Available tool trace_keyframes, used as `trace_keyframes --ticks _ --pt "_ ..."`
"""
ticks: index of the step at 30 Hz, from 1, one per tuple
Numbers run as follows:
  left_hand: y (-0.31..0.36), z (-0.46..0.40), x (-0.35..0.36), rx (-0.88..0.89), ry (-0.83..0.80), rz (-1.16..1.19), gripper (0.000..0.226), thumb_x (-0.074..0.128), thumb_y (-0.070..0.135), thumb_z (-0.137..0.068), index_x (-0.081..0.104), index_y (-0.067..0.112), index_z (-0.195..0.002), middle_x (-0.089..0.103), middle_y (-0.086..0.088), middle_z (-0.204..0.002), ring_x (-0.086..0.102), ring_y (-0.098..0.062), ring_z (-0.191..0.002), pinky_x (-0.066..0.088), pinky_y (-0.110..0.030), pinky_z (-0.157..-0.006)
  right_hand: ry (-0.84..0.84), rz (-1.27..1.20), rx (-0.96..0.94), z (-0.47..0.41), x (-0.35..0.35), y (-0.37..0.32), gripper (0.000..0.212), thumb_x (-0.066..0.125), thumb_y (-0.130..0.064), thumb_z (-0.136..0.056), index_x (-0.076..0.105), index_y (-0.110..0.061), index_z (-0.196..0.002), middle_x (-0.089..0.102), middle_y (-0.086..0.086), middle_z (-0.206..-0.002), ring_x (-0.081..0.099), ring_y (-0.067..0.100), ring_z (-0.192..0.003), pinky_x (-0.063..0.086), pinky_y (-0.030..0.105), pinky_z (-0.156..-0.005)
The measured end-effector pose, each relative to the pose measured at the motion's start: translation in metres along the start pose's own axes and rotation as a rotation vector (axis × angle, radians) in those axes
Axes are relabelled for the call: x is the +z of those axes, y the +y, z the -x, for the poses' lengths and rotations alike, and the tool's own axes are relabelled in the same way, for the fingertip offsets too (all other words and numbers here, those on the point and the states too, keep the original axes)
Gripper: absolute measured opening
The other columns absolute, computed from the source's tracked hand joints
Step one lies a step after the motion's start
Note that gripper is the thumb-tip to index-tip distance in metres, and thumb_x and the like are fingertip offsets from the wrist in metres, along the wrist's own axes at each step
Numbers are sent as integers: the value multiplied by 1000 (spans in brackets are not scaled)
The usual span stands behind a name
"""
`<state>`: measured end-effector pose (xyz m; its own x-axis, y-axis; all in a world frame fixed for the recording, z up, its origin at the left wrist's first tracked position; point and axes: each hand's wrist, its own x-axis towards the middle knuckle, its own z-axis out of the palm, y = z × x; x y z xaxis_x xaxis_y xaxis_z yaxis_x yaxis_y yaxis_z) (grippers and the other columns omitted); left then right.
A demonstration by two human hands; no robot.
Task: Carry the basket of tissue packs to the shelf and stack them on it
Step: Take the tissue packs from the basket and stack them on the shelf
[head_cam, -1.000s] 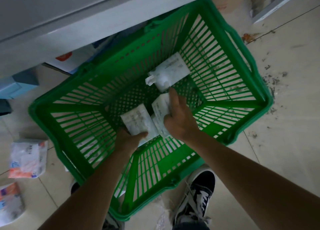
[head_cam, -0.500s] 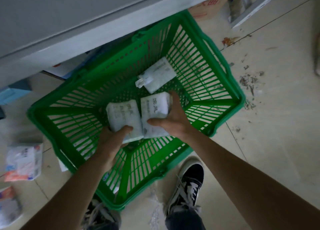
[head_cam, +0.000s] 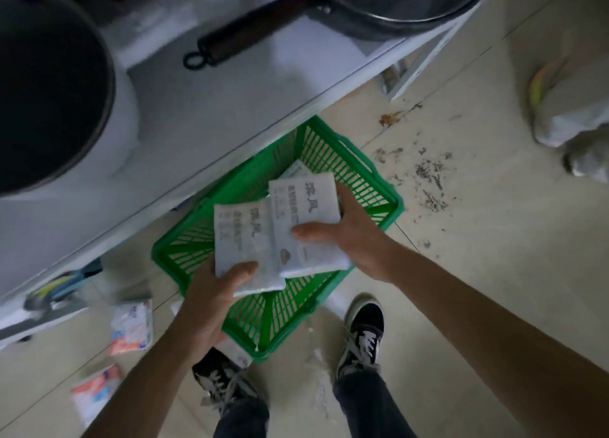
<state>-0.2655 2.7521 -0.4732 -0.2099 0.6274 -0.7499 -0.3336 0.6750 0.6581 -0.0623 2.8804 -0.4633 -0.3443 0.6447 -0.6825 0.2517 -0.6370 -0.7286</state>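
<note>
A green plastic basket point(head_cam: 372, 187) stands on the floor, partly under the white shelf point(head_cam: 230, 108). My left hand point(head_cam: 214, 292) grips a white tissue pack point(head_cam: 240, 236) above the basket, thumb on top. My right hand point(head_cam: 352, 233) grips a second white tissue pack point(head_cam: 303, 207) beside it, overlapping the first. One more white pack point(head_cam: 296, 171) lies in the basket, mostly hidden behind the held ones.
Black pans point(head_cam: 43, 85) and a long-handled pan point(head_cam: 395, 3) sit on the shelf. Loose packs point(head_cam: 131, 325) lie on the floor at left. Debris point(head_cam: 428, 177) is scattered at right, beside a pale bag point(head_cam: 570, 108). My two shoes point(head_cam: 362, 335) stand just behind the basket.
Both hands have lifted their tissue packs up out of the basket toward the shelf. My view has risen, so the shelf top and pans show.
</note>
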Motion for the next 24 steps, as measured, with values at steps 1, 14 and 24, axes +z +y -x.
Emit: trace_keyframes --ticks 1,14,24 --pt "15 14 4 5 -6 0 57 81 36 -51 75 23 -106 78 -5 -106 69 -34 -107 52 -58 -104 -1 -9 -13 14 -1 -17 92 91 -4 -68 41 -19 -144 74 5 -122 75 27 -108 64 49 -86" --pt "231 226 61 131 -134 -11 47 84 38 -62 80 38 -109 80 -3 -117 76 -26 -109 59 -46 -95 31 -38 -143 245 -24 -257 67 89 -16 -68 62 -14 -128 78 7 -119 76 31 -107 65 47 -84" --pt "364 415 53 265 -72 37 68 86 37 -61 73 19 -124 82 -5 -114 77 -27 -106 62 -44 -93 -55 -81 -290 405 17 -409 63 84 -6 -77 63 -21 -134 76 6 -125 74 30 -112 60 52 -92"
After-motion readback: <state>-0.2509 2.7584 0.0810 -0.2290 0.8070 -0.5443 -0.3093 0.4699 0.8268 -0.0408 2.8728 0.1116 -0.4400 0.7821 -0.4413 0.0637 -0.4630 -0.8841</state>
